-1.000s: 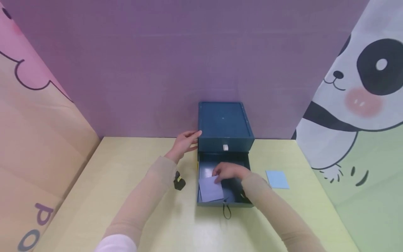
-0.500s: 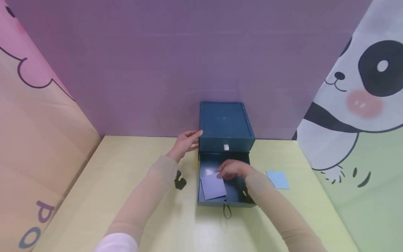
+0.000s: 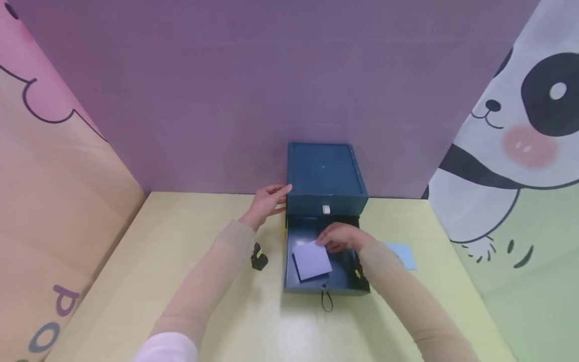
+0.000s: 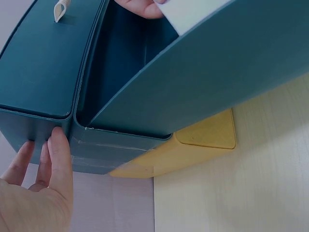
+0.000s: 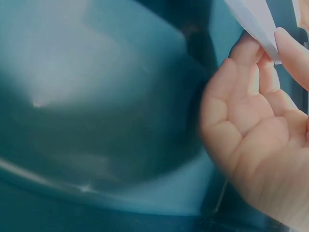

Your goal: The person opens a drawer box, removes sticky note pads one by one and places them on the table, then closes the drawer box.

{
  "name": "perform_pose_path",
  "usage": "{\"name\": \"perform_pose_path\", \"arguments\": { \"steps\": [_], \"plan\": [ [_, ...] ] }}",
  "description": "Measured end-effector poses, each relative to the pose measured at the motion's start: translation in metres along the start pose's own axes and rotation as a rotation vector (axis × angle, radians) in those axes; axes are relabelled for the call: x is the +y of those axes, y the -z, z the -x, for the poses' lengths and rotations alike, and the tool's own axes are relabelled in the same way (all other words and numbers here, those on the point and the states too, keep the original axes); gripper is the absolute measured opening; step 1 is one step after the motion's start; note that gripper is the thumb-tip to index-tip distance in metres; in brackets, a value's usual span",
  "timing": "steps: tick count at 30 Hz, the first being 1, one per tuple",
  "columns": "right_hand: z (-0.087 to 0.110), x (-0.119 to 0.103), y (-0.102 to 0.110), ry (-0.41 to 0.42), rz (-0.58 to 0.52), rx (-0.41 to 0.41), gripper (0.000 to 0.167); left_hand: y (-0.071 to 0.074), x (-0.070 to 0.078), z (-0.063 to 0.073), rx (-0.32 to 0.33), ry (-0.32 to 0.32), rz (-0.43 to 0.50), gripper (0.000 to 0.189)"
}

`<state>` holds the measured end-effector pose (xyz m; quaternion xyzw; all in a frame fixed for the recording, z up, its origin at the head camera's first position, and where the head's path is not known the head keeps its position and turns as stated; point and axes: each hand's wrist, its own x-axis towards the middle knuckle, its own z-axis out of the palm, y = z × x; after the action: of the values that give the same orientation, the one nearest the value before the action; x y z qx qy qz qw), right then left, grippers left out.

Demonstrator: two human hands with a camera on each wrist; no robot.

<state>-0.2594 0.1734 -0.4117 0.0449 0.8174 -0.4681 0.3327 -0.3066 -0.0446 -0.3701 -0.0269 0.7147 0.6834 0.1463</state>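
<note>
A dark blue drawer box (image 3: 323, 168) stands at the back of the table, its lower drawer (image 3: 296, 288) pulled out toward me. Over that drawer my right hand (image 3: 344, 236) pinches a pale lilac square of paper (image 3: 313, 260) by its far corner, between thumb and fingers. The right wrist view shows the paper's edge (image 5: 256, 24) in that pinch, above the drawer's glossy floor. My left hand (image 3: 267, 203) rests with extended fingers against the box's left side; the left wrist view has its fingertips (image 4: 59, 137) on the side wall near the upper drawer.
A light blue square (image 3: 404, 255) lies on the table right of the drawer, partly behind my right sleeve. Left of the drawer sits a small black and yellow object (image 3: 259, 259). A yellow box part (image 4: 207, 135) shows under the open drawer. A dark loop (image 3: 327, 301) hangs at its front.
My right hand has lifted the lilac paper and drawn it back and to the right, away from the drawer's front left corner. The left hand stays on the box.
</note>
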Motion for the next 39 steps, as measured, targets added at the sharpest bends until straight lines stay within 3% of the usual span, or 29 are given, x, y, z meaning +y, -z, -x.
{"name": "perform_pose_path", "arguments": {
  "steps": [15, 29, 39],
  "plan": [
    [0.014, -0.003, 0.008, 0.017, -0.12, 0.067, 0.027, 0.0, 0.001, 0.0, 0.004, -0.02, -0.008, 0.055],
    [0.023, -0.003, 0.019, 0.048, -0.236, 0.035, 0.032, 0.0, -0.002, -0.002, 0.002, -0.004, -0.001, 0.056],
    [0.03, -0.004, 0.023, 0.039, -0.243, 0.032, 0.032, 0.001, -0.004, -0.004, -0.011, -0.017, 0.008, 0.055]
  ]
}}
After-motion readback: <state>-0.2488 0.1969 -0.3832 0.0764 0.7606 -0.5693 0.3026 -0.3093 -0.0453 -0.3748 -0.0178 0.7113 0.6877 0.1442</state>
